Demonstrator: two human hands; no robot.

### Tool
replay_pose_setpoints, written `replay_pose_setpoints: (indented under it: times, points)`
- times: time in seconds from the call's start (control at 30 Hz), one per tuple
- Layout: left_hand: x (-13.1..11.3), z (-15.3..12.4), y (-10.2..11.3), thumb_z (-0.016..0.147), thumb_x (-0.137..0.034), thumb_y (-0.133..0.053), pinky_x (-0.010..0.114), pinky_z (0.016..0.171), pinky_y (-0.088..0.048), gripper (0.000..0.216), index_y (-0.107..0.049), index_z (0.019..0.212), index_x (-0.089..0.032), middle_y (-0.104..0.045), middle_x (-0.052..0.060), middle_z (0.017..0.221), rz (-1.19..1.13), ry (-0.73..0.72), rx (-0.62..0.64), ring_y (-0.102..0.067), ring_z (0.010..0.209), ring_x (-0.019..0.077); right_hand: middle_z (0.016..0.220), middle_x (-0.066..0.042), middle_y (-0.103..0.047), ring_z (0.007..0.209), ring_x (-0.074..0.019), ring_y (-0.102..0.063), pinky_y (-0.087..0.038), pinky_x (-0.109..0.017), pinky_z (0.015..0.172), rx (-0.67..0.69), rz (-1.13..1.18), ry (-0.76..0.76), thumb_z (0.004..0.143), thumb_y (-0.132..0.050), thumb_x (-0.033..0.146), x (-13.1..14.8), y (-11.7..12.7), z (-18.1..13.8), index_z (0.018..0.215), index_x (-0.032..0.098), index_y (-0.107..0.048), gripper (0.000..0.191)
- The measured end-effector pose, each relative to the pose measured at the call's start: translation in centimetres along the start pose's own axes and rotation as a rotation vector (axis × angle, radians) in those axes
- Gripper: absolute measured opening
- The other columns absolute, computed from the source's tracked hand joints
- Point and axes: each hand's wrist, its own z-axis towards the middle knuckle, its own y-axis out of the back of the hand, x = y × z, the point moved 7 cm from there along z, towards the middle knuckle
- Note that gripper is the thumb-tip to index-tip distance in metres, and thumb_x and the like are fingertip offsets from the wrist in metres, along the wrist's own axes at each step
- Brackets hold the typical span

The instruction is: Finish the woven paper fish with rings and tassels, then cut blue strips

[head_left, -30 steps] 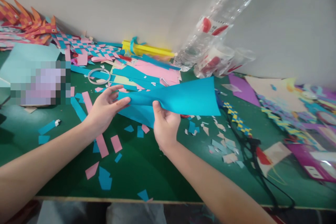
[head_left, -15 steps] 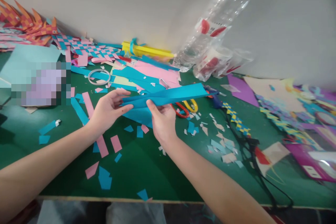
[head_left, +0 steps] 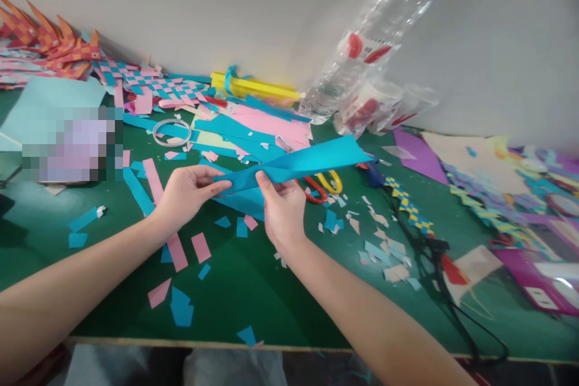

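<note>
A blue paper sheet [head_left: 312, 160] is held just above the green table [head_left: 244, 289], folded along its length and reaching toward the right. My left hand [head_left: 185, 196] pinches its left end between thumb and fingers. My right hand [head_left: 283, 211] grips the sheet near its middle, thumb on top. A lower flap of the same blue paper [head_left: 246, 199] hangs between the two hands. Red and yellow scissors [head_left: 323, 184] lie on the table just behind the sheet, partly hidden by it.
Pink and blue paper scraps [head_left: 181, 253] litter the table. Woven paper pieces [head_left: 149, 81] and a tape ring [head_left: 169, 131] lie at the back left, clear plastic bottles [head_left: 362, 72] lean against the wall, and black cable [head_left: 429, 253] and purple sheets [head_left: 534, 271] lie at the right.
The wide blue sheet has been folded narrower along its length. Both hands have kept their hold, the left fingers closing into a pinch, and the scissors behind have come into view.
</note>
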Motion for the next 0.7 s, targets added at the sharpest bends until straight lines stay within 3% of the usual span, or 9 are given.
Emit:
replay_pose_setpoints:
  times: [0.7]
  points:
    - [-0.50,-0.09,0.00,0.070,-0.046,-0.076,0.034,0.073,-0.058,0.031,-0.074,0.083,-0.018,-0.074,0.004,0.074,0.015,0.018,-0.041,-0.070,0.071,0.0212,0.075,-0.002,-0.073,0.081,-0.0202,-0.069,-0.059,-0.038,0.075,-0.029,-0.027,0.015,0.069,-0.074,0.046,-0.06,0.25,0.31,0.077,0.020,-0.067,0.028]
